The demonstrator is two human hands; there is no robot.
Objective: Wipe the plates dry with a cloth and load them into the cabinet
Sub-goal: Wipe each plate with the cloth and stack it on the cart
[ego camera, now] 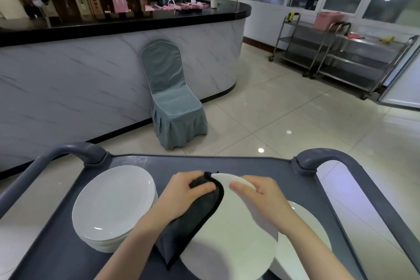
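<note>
Head view: cloth (pixel 193 223) over plate (pixel 234 238) edge

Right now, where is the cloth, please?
Head view, bottom centre: the left hand grips the cloth against the held plate, right of the plate stack.

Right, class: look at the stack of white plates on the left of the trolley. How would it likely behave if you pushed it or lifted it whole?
The stack of plates looks many deep, so it is probably heavy to lift whole. Its glossy surfaces suggest the plates could slide over one another when pushed. They look ceramic: likely rigid but breakable.
</note>
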